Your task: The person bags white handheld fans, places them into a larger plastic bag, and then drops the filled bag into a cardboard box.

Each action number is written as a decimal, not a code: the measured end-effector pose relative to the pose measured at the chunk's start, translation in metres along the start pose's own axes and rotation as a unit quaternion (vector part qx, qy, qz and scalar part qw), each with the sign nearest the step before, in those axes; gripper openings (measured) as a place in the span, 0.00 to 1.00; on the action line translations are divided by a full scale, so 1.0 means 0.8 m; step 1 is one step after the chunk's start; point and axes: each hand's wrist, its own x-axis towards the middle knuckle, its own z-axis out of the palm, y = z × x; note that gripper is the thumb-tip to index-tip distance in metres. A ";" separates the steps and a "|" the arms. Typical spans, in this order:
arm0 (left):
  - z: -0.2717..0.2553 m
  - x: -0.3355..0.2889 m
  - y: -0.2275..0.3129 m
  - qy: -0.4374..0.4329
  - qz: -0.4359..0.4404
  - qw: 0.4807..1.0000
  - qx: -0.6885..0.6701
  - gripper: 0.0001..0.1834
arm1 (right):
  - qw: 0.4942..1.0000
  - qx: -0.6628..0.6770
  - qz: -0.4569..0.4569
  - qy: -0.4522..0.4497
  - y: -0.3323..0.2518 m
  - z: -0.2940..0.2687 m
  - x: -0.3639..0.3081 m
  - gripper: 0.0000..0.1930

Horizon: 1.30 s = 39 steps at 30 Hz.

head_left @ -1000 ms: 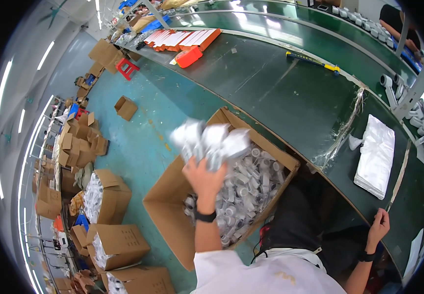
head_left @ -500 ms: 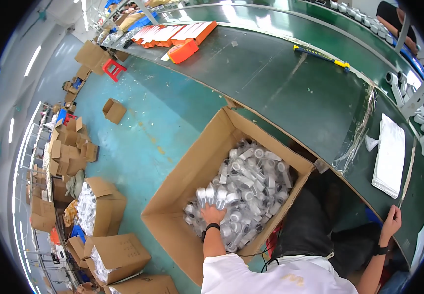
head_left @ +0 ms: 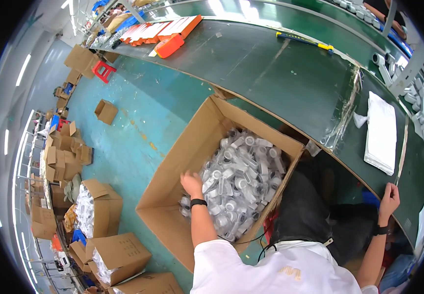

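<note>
A large open cardboard box (head_left: 165, 171) stands on the floor beside the bench. Inside lies a heap of white-and-grey plastic parts in clear bags (head_left: 244, 179), with round ends and short handles. My left hand (head_left: 191, 184), a dark band on its wrist, is over the heap's left side, close to the box's left wall. Its fingers are loosely bent and apart, with nothing visible in them. My right hand (head_left: 389, 198) is at the bench's near edge, fingers curled together; whether they hold anything is hidden.
On the dark green bench (head_left: 251, 63) lie a stack of white bags (head_left: 381, 132), a yellow-and-black hammer (head_left: 305, 42) and orange boxes (head_left: 170, 45). White parts (head_left: 418, 110) line the right side. More cartons (head_left: 118, 255) and a red stool (head_left: 104, 71) stand on the floor.
My left hand has lifted off the heap and moved toward the box's left wall, away from a row of white-ended parts. My right hand stays at the bench edge. The view shifted slightly.
</note>
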 end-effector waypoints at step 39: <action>-0.044 -0.241 0.585 -0.053 0.337 0.854 -0.393 0.10 | 0.981 0.157 -0.006 -0.114 -0.047 -0.045 0.036 0.08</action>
